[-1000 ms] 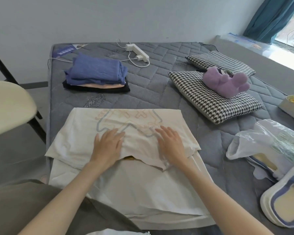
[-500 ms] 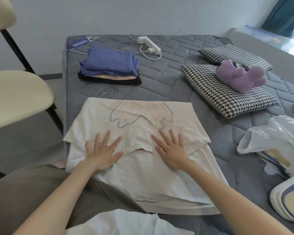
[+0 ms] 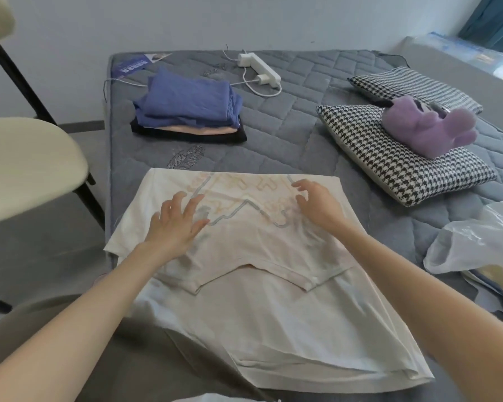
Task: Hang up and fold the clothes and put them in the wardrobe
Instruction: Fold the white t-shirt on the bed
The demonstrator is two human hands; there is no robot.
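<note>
I'm mid-fold on the shirt [image 3: 244, 256] at frame centre, left hand [image 3: 176, 224] and right hand [image 3: 317, 206] both relaxed, gripping nothing; next I'd grip its far edge.

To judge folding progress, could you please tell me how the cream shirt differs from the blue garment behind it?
The cream shirt lies spread wide and only partly folded; the blue garment is folded compact. The cream shirt lies on the mattress; the blue garment tops a stack of folded clothes. The left hand and right hand are at the cream shirt, not the blue garment. Both are clothes on that mattress.
</note>
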